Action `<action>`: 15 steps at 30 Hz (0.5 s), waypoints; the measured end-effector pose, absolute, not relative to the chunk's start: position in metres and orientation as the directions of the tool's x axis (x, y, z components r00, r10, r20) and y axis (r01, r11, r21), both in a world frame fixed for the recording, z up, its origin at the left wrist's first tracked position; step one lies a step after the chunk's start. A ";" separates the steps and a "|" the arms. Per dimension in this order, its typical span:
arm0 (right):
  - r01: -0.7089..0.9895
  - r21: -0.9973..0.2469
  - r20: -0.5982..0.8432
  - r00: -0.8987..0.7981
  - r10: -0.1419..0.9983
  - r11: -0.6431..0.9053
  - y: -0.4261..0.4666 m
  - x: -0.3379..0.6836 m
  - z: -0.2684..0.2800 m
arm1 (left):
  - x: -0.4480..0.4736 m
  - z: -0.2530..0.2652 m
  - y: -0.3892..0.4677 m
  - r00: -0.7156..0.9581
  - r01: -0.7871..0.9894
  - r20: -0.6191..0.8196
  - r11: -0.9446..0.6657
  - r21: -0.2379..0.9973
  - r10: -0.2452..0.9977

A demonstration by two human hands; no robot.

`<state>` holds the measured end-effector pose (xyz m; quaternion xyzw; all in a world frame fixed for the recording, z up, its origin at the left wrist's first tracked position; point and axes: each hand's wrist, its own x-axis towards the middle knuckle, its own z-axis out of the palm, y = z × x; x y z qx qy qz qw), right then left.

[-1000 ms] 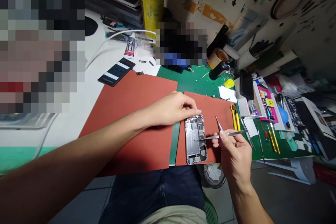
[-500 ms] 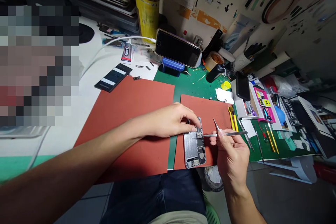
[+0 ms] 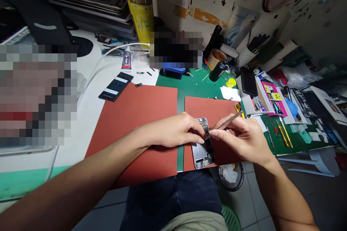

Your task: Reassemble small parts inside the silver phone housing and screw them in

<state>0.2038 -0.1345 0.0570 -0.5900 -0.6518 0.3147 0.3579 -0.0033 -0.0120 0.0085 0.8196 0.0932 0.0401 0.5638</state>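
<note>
An opened phone (image 3: 200, 152) with its inner parts bare lies on the right-hand red-brown mat (image 3: 188, 115). My left hand (image 3: 175, 130) reaches over it from the left, thumb and forefinger bent down onto its inside. What lies under these fingertips is hidden. My right hand (image 3: 245, 135) grips metal tweezers (image 3: 231, 118) between thumb and fingers, slanted down to the left. Their tips are at the phone's inside, close beside my left fingertips. A small pointed tip of another tool shows above my right fingers.
A dark flat panel with white strips (image 3: 116, 86) lies by the larger red-brown mat (image 3: 135, 110). Behind are a glue tube (image 3: 127, 60) and a blue stand (image 3: 173, 70). A black phone (image 3: 248, 81) rests on parts boxes at right, near yellow-handled tools (image 3: 283, 135).
My right hand has moved left and turned, so the tweezers now tilt steeply over the phone. My left hand stays at the phone. The view has shifted slightly.
</note>
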 end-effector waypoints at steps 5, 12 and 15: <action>0.556 -0.806 0.090 -0.223 0.971 0.202 -0.121 0.202 0.071 | -0.004 0.011 -0.012 0.981 0.108 -0.051 -0.314 0.943 0.187; 0.610 -0.735 0.079 -0.357 0.931 0.296 -0.111 0.200 0.077 | -0.004 0.008 -0.011 0.975 0.170 -0.122 -0.268 0.948 0.186; 0.606 -0.737 0.071 -0.373 0.925 0.300 -0.106 0.199 0.080 | -0.004 0.005 -0.009 0.971 0.174 -0.123 -0.253 0.952 0.204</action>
